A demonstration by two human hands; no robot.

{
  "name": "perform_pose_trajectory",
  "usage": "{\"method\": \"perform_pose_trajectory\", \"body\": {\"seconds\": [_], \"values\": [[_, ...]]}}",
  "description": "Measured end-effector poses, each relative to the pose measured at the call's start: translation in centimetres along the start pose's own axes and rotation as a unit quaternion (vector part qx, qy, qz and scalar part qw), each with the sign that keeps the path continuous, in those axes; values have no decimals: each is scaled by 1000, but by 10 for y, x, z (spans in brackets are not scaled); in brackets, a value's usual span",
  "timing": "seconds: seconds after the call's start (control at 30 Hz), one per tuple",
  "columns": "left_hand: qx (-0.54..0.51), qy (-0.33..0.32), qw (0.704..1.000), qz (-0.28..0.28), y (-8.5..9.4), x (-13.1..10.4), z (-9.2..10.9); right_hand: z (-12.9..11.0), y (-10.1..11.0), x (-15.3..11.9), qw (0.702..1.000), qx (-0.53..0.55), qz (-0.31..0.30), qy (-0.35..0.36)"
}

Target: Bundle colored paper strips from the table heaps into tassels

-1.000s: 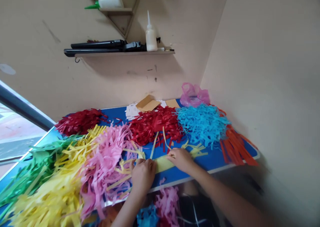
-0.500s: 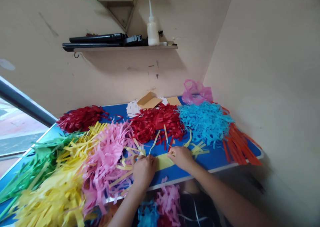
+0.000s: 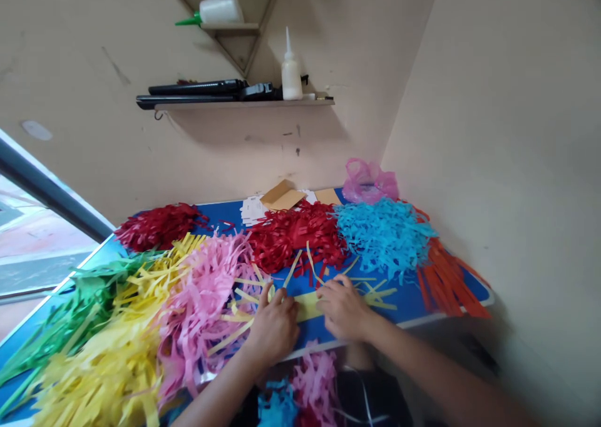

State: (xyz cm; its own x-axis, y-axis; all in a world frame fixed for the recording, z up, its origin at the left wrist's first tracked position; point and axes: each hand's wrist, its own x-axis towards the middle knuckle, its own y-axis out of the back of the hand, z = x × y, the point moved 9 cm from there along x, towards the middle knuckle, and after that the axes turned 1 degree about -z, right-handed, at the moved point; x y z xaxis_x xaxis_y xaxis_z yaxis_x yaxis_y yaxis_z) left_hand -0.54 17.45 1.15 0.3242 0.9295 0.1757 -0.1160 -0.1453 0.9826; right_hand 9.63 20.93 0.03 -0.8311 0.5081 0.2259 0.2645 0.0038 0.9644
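Note:
A pale yellow fringed paper [image 3: 307, 307] lies flat on the blue table near its front edge. Its solid middle band shows between my two hands, and thin cut strips spread out on both sides. My left hand [image 3: 276, 324] has its fingers curled on the left part of the band, with fringe strips poking out past them. On the right part, my right hand [image 3: 345, 308] bends its fingers down onto the paper; the fingertips are partly hidden. Just left of my left hand is a heap of pink paper fringe [image 3: 206, 308], which the yellow strips overlap.
Red [image 3: 293, 236], light blue [image 3: 387, 233] and orange paper fringe [image 3: 451, 277] lie behind and to the right. Yellow [image 3: 103, 364] and green fringe [image 3: 89, 295] cover the left side. Above, a wall shelf [image 3: 244, 105] carries a glue bottle [image 3: 292, 76]. A pink plastic bag [image 3: 369, 183] sits in the corner.
The view has tilted up slightly. My left hand has turned and come a little nearer, and my right hand has shifted its fingers on the yellow paper.

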Motion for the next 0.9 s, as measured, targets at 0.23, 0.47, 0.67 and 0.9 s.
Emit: {"method": "perform_pose_trajectory", "body": {"seconds": [0.23,0.47,0.67,0.9], "values": [[-12,53,998,24,0,-3,-4,14,-7,3,997,67,13,-31],[-47,85,993,61,-2,-7,-18,22,-7,3,996,77,-15,-52],[-75,105,990,50,-5,-11,-41,44,-14,7,991,72,-33,-109],[-30,136,990,32,-13,1,-50,57,-27,19,980,55,-39,-186]]}}
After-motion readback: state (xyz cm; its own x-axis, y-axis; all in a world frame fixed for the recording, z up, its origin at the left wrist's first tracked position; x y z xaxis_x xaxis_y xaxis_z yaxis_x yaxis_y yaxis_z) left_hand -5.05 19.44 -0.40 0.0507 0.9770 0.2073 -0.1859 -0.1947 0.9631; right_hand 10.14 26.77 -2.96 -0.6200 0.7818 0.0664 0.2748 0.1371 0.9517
